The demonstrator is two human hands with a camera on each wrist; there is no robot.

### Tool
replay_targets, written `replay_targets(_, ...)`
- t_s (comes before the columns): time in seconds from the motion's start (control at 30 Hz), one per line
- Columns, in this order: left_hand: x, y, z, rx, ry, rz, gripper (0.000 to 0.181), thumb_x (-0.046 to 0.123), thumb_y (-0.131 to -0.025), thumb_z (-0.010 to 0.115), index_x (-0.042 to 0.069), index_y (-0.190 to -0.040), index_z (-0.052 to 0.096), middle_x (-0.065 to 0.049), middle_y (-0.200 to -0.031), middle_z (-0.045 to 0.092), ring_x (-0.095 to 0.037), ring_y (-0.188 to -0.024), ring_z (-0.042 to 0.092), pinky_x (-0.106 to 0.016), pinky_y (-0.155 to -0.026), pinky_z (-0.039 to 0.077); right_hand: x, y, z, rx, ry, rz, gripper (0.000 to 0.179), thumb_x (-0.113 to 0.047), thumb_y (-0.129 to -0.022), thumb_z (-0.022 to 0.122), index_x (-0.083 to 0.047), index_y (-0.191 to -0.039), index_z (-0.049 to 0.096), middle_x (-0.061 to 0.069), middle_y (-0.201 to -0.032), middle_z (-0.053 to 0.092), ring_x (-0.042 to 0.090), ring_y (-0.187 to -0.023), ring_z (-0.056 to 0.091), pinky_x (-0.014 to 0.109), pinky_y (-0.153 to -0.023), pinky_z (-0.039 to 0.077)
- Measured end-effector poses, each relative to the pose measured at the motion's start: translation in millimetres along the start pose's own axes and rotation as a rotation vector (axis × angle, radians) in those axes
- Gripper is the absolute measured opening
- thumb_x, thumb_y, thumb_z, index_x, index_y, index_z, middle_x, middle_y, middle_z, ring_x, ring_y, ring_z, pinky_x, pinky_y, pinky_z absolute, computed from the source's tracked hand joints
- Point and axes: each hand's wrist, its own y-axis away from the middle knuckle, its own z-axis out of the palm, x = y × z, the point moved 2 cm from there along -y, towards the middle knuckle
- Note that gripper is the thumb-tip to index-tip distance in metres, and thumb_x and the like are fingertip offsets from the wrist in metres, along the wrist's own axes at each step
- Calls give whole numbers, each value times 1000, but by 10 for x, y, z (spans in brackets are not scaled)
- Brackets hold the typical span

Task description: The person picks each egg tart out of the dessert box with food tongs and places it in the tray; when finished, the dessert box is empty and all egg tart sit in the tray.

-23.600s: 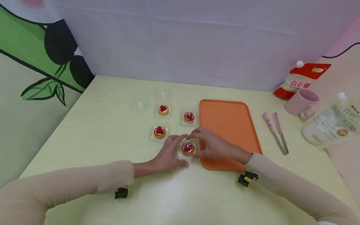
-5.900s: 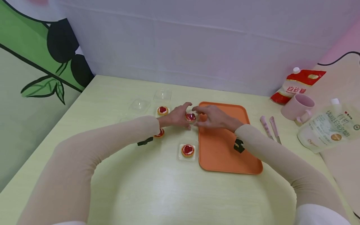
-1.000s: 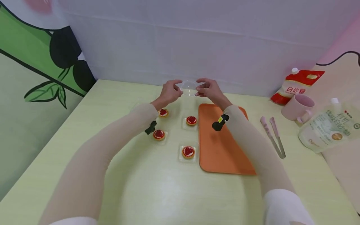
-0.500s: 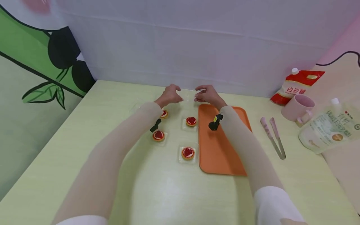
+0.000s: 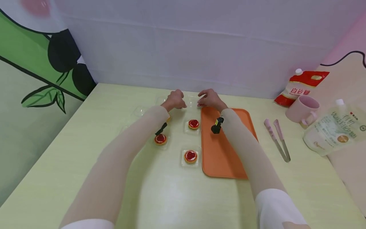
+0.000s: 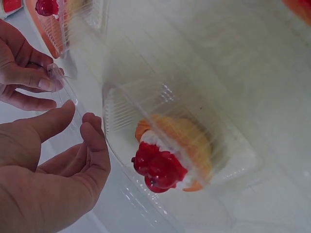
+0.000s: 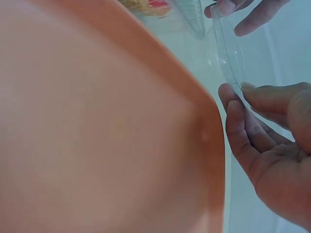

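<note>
Both hands hold a clear plastic lid (image 5: 192,101) low at the back of the table, behind the tray. The left hand (image 5: 175,100) pinches its left edge, and the right hand (image 5: 211,99) pinches the right edge between thumb and fingers. From the right wrist, the lid (image 7: 226,56) shows as a thin transparent rim between the two hands. Nearer the body, berry tarts sit in clear, uncovered bases: one just in front of the hands (image 5: 193,124), one at front right (image 5: 190,156), one at front left (image 5: 160,139). A further tart (image 5: 168,118) is mostly hidden behind the left wrist.
An orange tray (image 5: 220,152) lies under the right forearm. Other clear lids (image 5: 140,110) rest at back left, partly hidden by the left arm. Tongs (image 5: 278,140), a pink mug (image 5: 302,109), a red-and-white sugar bag (image 5: 301,87) and a white pouch (image 5: 333,132) stand on the right.
The front right tart's lid came off first. The back right tart's lid was then lifted off and carried to the back. Over the last second both hands lowered it toward the table.
</note>
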Motion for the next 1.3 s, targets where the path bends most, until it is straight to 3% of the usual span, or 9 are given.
replay_targets(0.37,-6,-4,39,-15,-30,-26,58,20,-91,71,-3,-137,44,-19,-126,56,-29,-104,60,-41,-106,44,-15,36,15,19,89,-27,35,-10,-94,68,0,-128,62,23,-114,70,30,-95,71,37,-89,57)
replay_targets(0.5,-6,12,21,-29,-37,-12,60,22,-92,71,-3,-139,43,-20,-136,52,-32,-117,59,-41,-107,44,-14,48,2,3,92,-11,37,-11,-95,67,-1,-130,61,23,-116,69,32,-98,71,38,-92,56)
replay_targets(0.63,4,46,-63,10,-68,37,62,24,-92,71,-4,-140,45,-20,-143,48,-36,-131,48,-44,-109,42,-13,75,-40,0,74,-11,38,-12,-96,66,-1,-132,59,24,-118,68,33,-102,70,40,-94,56)
replay_targets(0.83,-17,117,-228,53,-22,91,61,23,-92,71,-2,-142,46,-18,-149,43,-38,-137,41,-47,-111,40,10,142,-124,-23,39,-7,41,-14,-98,63,1,-136,55,25,-124,65,36,-108,68,42,-97,54)
replay_targets(1.07,-47,249,-386,40,64,219,57,22,-92,70,1,-141,50,-22,-141,51,-35,-128,52,-47,-102,47,-35,337,-273,-19,50,-68,45,-15,-98,62,2,-139,53,28,-126,64,39,-109,67,45,-97,54)
replay_targets(1.3,-215,463,-529,8,129,294,57,22,-92,71,3,-142,50,-24,-144,49,-36,-131,49,-49,-106,45,-18,619,-443,15,58,-152,48,-18,-99,61,-1,-143,49,29,-124,64,40,-107,67,48,-95,54)
